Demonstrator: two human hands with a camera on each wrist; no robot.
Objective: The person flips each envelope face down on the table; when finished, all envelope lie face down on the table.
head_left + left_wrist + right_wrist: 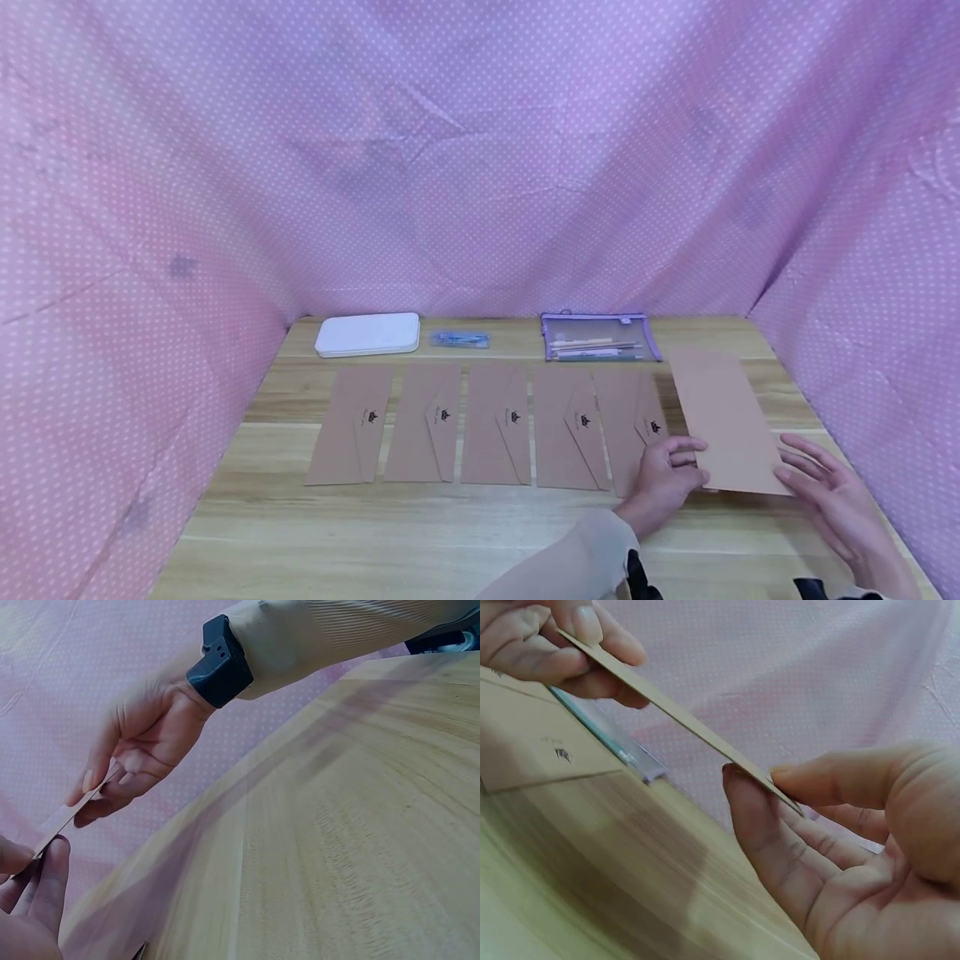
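Note:
Both hands hold one brown kraft envelope (pixel 727 421), plain side up, raised over the right part of the table. My left hand (pixel 663 483) pinches its left edge near the bottom corner, thumb on top and fingers beneath. At the right edge my right hand (pixel 836 500) pinches it the same way. Seen edge-on in the right wrist view, the envelope (pixel 679 712) is thin and flat, with the right hand (pixel 840 847) on its near end. To its left lies a row of several like envelopes (pixel 562 429), each with a pointed flap and a black crown print.
Along the back of the wooden table (pixel 360 533) lie a white case (pixel 367 334), a small clear blue packet (pixel 460 339) and a purple-edged mesh pouch (pixel 600 337) holding pens. Pink dotted cloth (pixel 480 167) hangs behind and at both sides.

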